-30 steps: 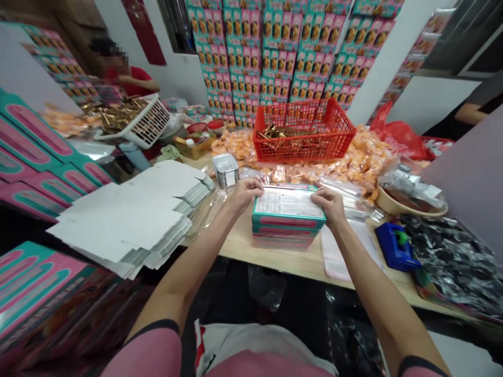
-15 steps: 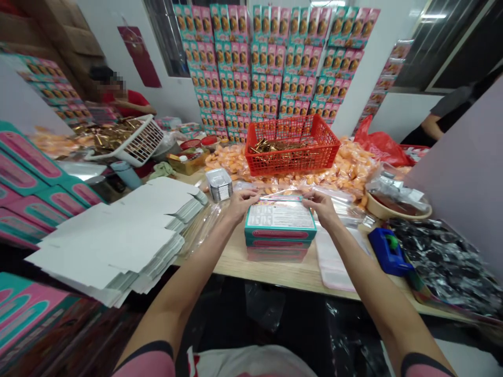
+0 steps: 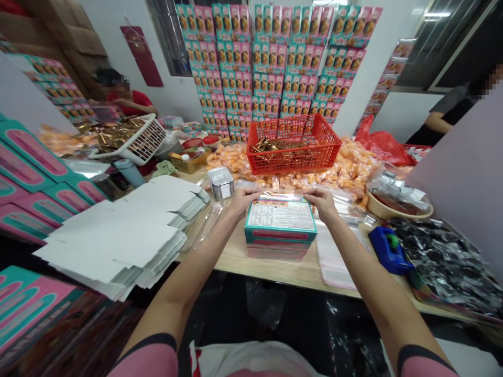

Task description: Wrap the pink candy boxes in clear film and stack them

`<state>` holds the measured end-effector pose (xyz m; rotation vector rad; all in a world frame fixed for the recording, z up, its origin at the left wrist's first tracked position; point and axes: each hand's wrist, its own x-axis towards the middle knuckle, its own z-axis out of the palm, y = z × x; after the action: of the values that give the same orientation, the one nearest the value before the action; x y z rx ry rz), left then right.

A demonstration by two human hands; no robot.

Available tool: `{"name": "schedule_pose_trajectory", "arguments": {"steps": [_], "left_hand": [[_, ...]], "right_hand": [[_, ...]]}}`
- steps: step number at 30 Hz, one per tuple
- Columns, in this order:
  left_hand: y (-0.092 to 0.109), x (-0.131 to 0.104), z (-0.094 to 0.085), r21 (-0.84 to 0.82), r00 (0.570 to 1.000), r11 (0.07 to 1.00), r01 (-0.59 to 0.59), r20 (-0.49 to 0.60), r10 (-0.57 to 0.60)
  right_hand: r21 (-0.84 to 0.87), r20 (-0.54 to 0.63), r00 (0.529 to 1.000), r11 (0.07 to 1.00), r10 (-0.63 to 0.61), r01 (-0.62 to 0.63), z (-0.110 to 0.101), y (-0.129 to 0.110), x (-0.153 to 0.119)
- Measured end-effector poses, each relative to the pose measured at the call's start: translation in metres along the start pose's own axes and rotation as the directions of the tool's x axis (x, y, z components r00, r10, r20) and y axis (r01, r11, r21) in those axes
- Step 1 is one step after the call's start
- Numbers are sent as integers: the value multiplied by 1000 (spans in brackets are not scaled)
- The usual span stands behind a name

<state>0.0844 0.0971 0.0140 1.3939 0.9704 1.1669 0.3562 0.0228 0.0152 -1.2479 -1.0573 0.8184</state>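
A small stack of teal and pink boxes [image 3: 281, 217] lies on the table in front of me, its white printed panel facing up. Clear plastic film [image 3: 281, 196] shows as a shiny strip along the stack's far edge. At the far left corner, my left hand [image 3: 243, 201] pinches the film between thumb and fingers. My right hand [image 3: 322, 203] grips it likewise at the far right corner. How far the film wraps the boxes is hard to make out. Left of the stack stand nested foil trays [image 3: 220, 183].
Flat white cartons [image 3: 113, 230] are piled on the left. A red basket [image 3: 293, 163] stands among orange wrapped pieces behind the boxes. To the right lie clear bags [image 3: 334, 256], a blue tape dispenser [image 3: 390, 250] and black packets [image 3: 448, 267]. Other people sit at both sides.
Both hands stay at the far corners with the film. An orange-printed strip on the far part of the top box has come into view. The camera has shifted slightly.
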Motion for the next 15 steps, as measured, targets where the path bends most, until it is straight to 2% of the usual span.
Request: {"name": "schedule_pose_trajectory", "arguments": {"steps": [11, 15], "left_hand": [[8, 19, -6, 47, 992, 995, 89, 81, -92], [7, 21, -4, 48, 987, 989, 142, 65, -145]], "right_hand": [[-12, 49, 988, 989, 147, -147, -5, 1, 8], [-3, 28, 986, 986, 164, -164, -6, 1, 9]]}}
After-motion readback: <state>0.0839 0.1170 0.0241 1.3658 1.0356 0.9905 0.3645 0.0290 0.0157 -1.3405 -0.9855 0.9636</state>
